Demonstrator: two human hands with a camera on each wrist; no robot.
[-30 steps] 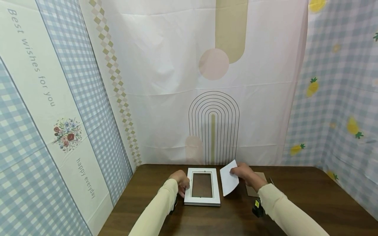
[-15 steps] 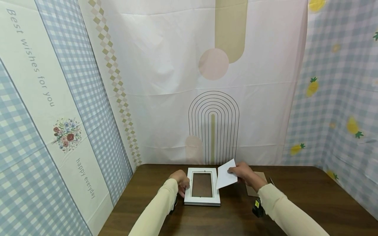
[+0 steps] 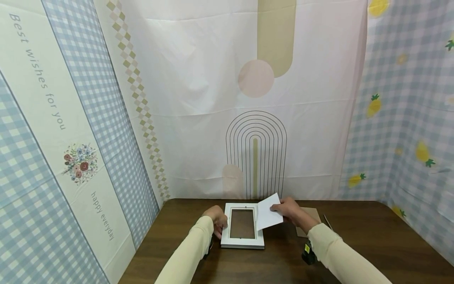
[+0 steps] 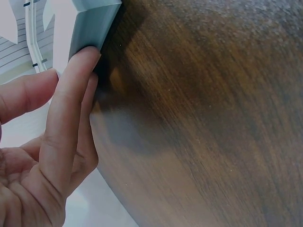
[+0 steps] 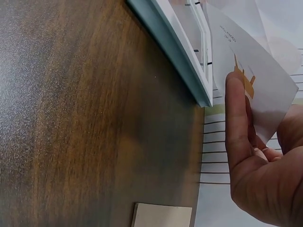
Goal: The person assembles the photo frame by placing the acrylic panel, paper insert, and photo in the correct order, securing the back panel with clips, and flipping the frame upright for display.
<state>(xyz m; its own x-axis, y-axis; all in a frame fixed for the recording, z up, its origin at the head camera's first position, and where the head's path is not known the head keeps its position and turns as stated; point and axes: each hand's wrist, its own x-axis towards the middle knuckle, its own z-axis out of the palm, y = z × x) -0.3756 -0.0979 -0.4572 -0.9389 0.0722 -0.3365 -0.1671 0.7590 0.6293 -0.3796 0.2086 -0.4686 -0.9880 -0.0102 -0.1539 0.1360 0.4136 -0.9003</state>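
Note:
A white picture frame (image 3: 242, 243) lies on the dark wooden table, its inner opening showing brown, with small dark tabs along the inner edge. My left hand (image 3: 216, 219) pinches its left side; in the left wrist view the thumb is at the upper edge and the fingers press the frame's outer side (image 4: 92, 28). Between thumb and fingers my right hand (image 3: 290, 209) holds a white card (image 3: 267, 215), tilted, its left edge overlapping the frame's right border. The right wrist view shows the card's underside (image 5: 279, 71), printed with small text and an orange-brown shape.
A brown backing board (image 3: 311, 216) lies on the table (image 3: 283, 264), partly behind the right forearm. Beside it is a thin dark strip (image 3: 328, 222). A white patterned cloth (image 3: 198, 138) hangs behind the table's far edge, with checked cloth on both sides.
My right hand has brought the card left, from beside the frame to over its right border, and turned it. The left hand and the frame have stayed in place.

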